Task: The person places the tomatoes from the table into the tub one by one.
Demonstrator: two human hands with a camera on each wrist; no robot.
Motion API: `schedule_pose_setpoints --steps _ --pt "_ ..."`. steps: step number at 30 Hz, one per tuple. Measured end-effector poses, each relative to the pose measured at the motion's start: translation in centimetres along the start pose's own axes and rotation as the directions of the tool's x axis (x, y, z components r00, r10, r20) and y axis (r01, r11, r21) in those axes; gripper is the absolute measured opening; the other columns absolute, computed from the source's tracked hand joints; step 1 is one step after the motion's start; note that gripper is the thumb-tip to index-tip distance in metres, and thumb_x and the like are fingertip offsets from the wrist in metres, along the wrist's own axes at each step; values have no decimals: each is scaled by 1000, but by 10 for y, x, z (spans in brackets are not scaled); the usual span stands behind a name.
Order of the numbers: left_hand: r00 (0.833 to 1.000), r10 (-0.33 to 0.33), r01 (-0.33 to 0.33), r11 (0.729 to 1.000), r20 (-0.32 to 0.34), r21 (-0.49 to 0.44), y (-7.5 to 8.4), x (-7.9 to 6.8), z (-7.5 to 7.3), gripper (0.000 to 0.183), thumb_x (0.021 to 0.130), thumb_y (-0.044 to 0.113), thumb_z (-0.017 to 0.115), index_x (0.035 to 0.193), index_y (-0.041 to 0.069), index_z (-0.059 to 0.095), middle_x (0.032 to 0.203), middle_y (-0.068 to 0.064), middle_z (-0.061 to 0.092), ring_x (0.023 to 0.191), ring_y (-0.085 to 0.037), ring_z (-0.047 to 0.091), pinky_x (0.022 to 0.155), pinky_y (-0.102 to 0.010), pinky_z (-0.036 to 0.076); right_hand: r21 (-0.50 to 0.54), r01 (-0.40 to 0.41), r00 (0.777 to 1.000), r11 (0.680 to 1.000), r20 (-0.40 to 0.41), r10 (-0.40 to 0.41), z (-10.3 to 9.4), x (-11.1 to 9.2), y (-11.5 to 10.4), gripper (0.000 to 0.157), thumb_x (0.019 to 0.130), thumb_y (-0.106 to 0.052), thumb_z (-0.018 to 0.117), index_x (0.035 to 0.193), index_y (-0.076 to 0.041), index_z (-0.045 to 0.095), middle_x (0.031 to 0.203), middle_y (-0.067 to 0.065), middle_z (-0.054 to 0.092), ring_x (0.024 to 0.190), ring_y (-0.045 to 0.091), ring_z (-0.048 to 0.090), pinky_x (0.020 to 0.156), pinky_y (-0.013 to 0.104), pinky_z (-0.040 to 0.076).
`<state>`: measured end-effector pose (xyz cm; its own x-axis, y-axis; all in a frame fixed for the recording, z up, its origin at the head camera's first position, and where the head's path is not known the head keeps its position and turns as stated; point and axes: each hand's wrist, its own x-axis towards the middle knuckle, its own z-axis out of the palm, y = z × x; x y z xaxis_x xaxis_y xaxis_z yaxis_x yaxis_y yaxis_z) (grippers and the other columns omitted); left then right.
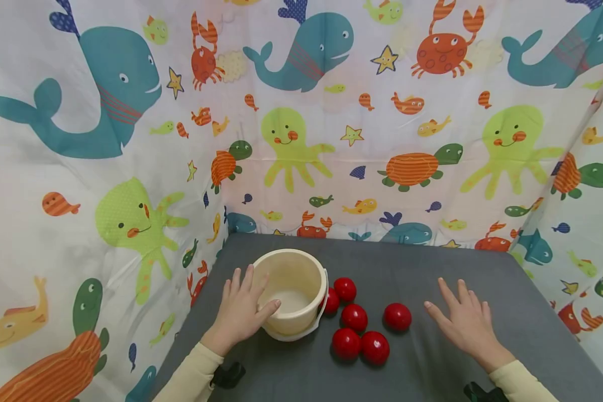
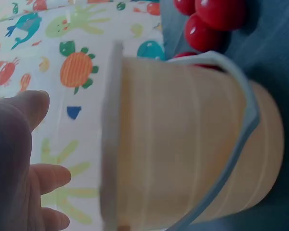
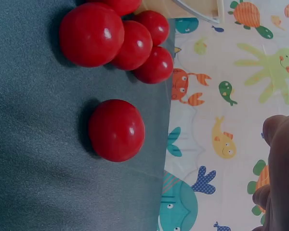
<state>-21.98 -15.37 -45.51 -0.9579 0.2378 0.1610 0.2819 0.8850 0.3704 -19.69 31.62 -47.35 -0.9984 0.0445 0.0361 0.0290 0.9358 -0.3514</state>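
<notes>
A cream bucket [image 1: 293,322] with a pale handle stands upright on the dark table, left of centre. My left hand [image 1: 241,310] is at the bucket's near left rim with its fingers spread; whether it touches the rim I cannot tell. In the left wrist view the bucket's ribbed side [image 2: 178,144] fills the middle. Several shiny red balls lie right of the bucket, among them a front ball [image 1: 375,348] and a separate ball [image 1: 397,317]. To the right of that separate ball, my right hand [image 1: 463,324] hovers with fingers spread, holding nothing.
A dark grey cloth [image 1: 432,268] covers the table. Behind it and along both sides hangs a white curtain [image 1: 311,206] printed with sea animals. A dark strap [image 1: 228,375] sits at the left wrist, another [image 1: 484,392] at the right.
</notes>
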Motion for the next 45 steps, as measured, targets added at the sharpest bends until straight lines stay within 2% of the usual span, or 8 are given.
schedule_pose_setpoints --steps 9,15,21,24,28,34,40,45 --pt "996 88 -88 996 -23 14 3 -12 29 56 95 51 63 137 15 64 154 -28 44 150 -58 22 115 -78 22 14 1 1000 1000 11 -1 8 -1 3 87 99 -61 49 156 3 29 154 49 17 133 73 21 105 86 12" --pt "981 142 -137 990 -133 44 0 -16 38 34 94 45 66 108 15 71 137 -23 58 146 -58 29 113 -76 27 28 12 1000 1000 19 -12 15 0 3 87 100 -62 47 156 2 29 154 49 17 134 71 23 104 86 14" --pt "962 169 -160 985 -212 59 -4 -18 43 29 93 42 69 85 16 62 121 -18 64 143 -60 32 112 -77 30 35 31 999 999 17 -32 21 6 -1 86 100 -61 47 156 2 30 154 49 20 134 71 25 105 87 17" --pt "951 185 -172 982 -248 74 -6 -17 46 31 92 42 70 82 15 59 114 -15 64 141 -60 35 111 -76 32 47 38 999 998 17 -39 25 11 -2 84 101 -58 47 156 3 30 153 49 21 134 72 27 105 86 21" --pt "938 205 -187 978 -281 90 -8 -16 49 32 91 43 71 81 15 58 101 -11 63 140 -60 38 110 -76 34 142 30 998 989 48 -37 36 17 -2 82 103 -53 47 157 5 25 155 49 16 137 72 23 106 84 25" --pt "932 222 -202 974 -288 99 -10 -17 53 33 90 43 72 80 15 59 85 -8 57 138 -59 39 109 -77 35 282 -36 990 959 138 -3 54 29 -2 84 105 -52 44 160 4 15 162 42 10 147 64 10 114 80 18" --pt "936 228 -207 973 -268 103 -9 -16 55 33 91 43 71 81 14 60 85 -8 57 138 -57 40 107 -78 36 341 -87 986 936 165 32 77 40 -2 79 106 -49 40 160 4 16 163 35 19 149 57 20 119 71 24" --pt "938 229 -212 973 -260 91 -7 -16 57 32 91 42 70 83 13 61 85 -9 57 137 -58 41 107 -78 36 360 -147 976 921 205 76 91 43 -1 79 106 -50 41 160 2 17 162 35 22 147 57 26 117 70 29"
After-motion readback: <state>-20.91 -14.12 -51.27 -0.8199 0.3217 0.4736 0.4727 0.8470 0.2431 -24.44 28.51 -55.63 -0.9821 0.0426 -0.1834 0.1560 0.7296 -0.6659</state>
